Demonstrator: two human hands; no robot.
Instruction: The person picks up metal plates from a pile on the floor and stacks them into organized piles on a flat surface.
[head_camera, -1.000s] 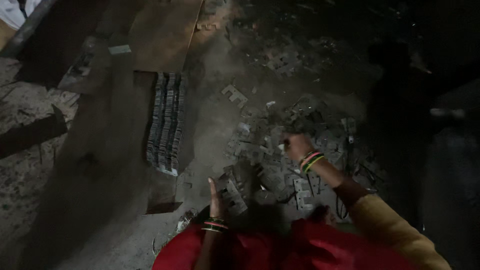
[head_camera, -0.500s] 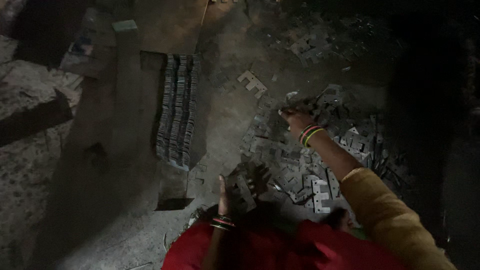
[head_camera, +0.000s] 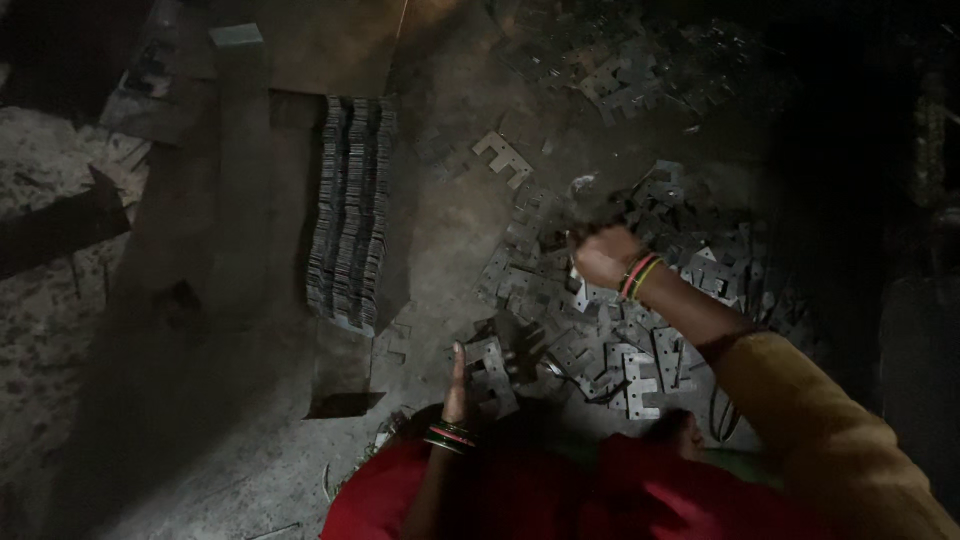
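Held upright in the left hand (head_camera: 457, 385), a small stack of flat grey E-shaped metal plates (head_camera: 492, 375) rests against the palm, the thumb pointing up along its near edge and the grip closed round it just above the person's red-clothed lap (head_camera: 520, 495). The right hand (head_camera: 603, 256) hangs further out over a loose heap of the same thin stamped metal plates (head_camera: 600, 340) scattered on the floor; its fingers are curled inward, but in this dim light I cannot tell whether they have hold of anything. Coloured bangles (head_camera: 637, 276) ring the right wrist above a mustard-yellow sleeve (head_camera: 820, 430), and darker bangles (head_camera: 450, 436) circle the left wrist. To the left of the heap, well apart from both hands, a long neat row of plates stacked on edge (head_camera: 350, 210) lies on a dark flat board (head_camera: 345, 365), its ridged top like the edge of a closed book. A single pale E-shaped plate (head_camera: 503, 157) lies alone between the row and the heap. More plates lie in a dark pile (head_camera: 620, 70) at the far side. The bare floor (head_camera: 60, 330) is rough, dusty and speckled grey; the plates are dull, sharp-cornered and slotted, overlapping at all angles. The right side of the scene is lost in shadow.
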